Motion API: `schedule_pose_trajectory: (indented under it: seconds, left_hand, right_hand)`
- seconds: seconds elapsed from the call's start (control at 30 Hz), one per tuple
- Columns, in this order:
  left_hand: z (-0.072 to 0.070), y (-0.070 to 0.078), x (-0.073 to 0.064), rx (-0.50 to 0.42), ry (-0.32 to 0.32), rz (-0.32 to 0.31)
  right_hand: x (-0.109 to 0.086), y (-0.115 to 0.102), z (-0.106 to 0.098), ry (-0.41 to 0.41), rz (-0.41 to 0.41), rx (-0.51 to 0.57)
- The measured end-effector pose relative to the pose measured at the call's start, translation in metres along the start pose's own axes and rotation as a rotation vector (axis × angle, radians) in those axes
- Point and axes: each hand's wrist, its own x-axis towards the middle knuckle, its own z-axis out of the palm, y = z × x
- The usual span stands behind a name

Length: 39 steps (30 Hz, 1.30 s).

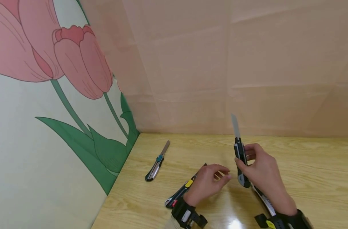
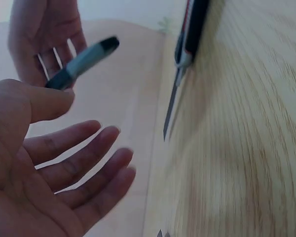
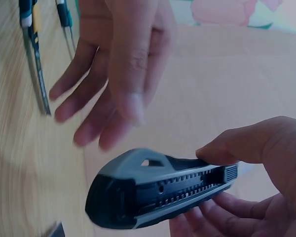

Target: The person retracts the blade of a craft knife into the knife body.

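My right hand (image 1: 264,171) grips a black-and-grey snap-off utility knife (image 1: 240,159) above the table, its long blade (image 1: 235,125) extended and pointing up. In the right wrist view, the thumb lies on one edge of the knife (image 3: 158,190) and the fingers are behind it. My left hand (image 1: 209,181) hovers just left of it, fingers loosely bent, holding nothing. Below the left hand lies a dark utility knife with a yellow slider (image 1: 189,183), partly hidden by that hand. Another utility knife (image 1: 264,200) lies partly under the right forearm.
A silver-and-black utility knife with a teal slider (image 1: 155,168) lies at the table's left, blade out toward the back. The wooden table (image 1: 320,171) meets a brown paper-covered wall (image 1: 185,63) behind. A white wall with painted tulips (image 1: 82,63) borders the left side.
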Motion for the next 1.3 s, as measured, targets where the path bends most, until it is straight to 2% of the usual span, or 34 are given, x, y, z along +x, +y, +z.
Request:
schedule_pose_trajectory:
  seconds: [0.3,0.57,0.7,0.87,1.07,1.17,1.3]
  left_hand:
    - [-0.001,0.0,-0.002,-0.226,-0.047,-0.078]
    - [-0.005,0.004,-0.004,-0.578,0.006,-0.104]
    - [-0.009,0.005,-0.005,-0.69,-0.013,-0.109]
    - [-0.008,0.005,-0.007,-0.813,-0.003,-0.154]
    - [-0.009,0.003,-0.008,-0.85,0.023,-0.206]
    - [-0.009,0.003,-0.009,-0.805,0.047,-0.222]
    - [-0.007,0.003,-0.009,-0.735,0.084,-0.229]
  right_hand:
    - [-0.005,-0.007,0.016,0.034,0.032,0.127]
    - [-0.006,-0.017,0.022,0.063,0.057,0.156]
    - [-0.004,-0.022,0.023,0.077,0.051,0.171]
    - [-0.003,-0.023,0.023,0.037,0.053,0.193]
    - [0.0,-0.02,0.021,-0.037,0.059,0.249]
    - [0.001,-0.02,0.02,-0.075,0.097,0.307]
    - [0.003,-0.017,0.02,-0.081,0.151,0.402]
